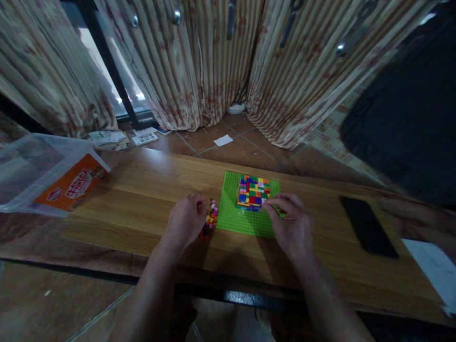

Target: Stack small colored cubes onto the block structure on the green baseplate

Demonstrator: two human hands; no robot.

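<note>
A green studded baseplate (245, 227) lies on the wooden table, bearing a low rectangular block of multicoloured toy bricks (253, 190). My right hand (290, 221) is at the block's near right corner, thumb and finger pinched on a small pale brick (264, 201). Something bright green (279, 212) shows under those fingers. Left of the baseplate lies a small heap of loose bricks (211, 218) in orange, pink, yellow and dark colours. Beside this heap is my left hand (187, 218), its fingers curled together; whatever they hold is hidden.
A clear plastic bin (53, 156) with an orange label stands at the table's left end. On the right lie a black phone-like slab (368, 227) and white paper (431, 266). Curtains (213, 61) hang beyond the table, with papers (144, 137) on the floor.
</note>
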